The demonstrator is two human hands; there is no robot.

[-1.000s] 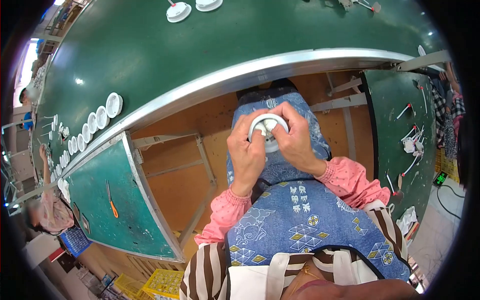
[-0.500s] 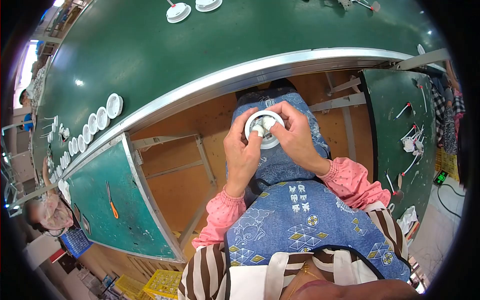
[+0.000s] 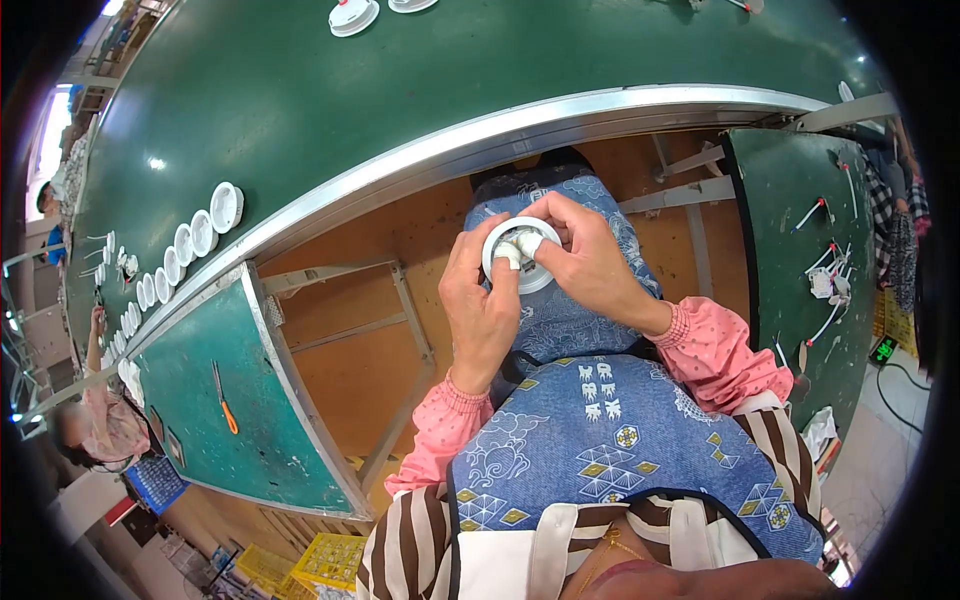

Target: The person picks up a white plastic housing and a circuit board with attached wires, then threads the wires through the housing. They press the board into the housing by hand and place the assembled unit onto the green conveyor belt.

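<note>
Above my lap, both hands grip a round white plastic housing point(image 3: 541, 283) with a raised rim. My left hand point(image 3: 482, 305) wraps its left side, and my right hand point(image 3: 588, 258) holds the right side. Both thumbs, with white coverings on their tips, press inside the ring. Something small and greyish shows between the thumbs, too hidden to name. Beneath the housing lies my blue patterned apron point(image 3: 560, 325).
A green table point(image 3: 420, 90) with a metal edge runs ahead, bearing a row of white round housings point(image 3: 227, 207). Orange-handled scissors point(image 3: 226, 405) lie on the left side table. Red-tipped wired parts point(image 3: 828, 280) lie on the right one. Another person point(image 3: 105, 425) sits at far left.
Both hands and the housing have shifted slightly left in view. The thumbs stay inside the ring. At far left, the other person's arm has moved up a little.
</note>
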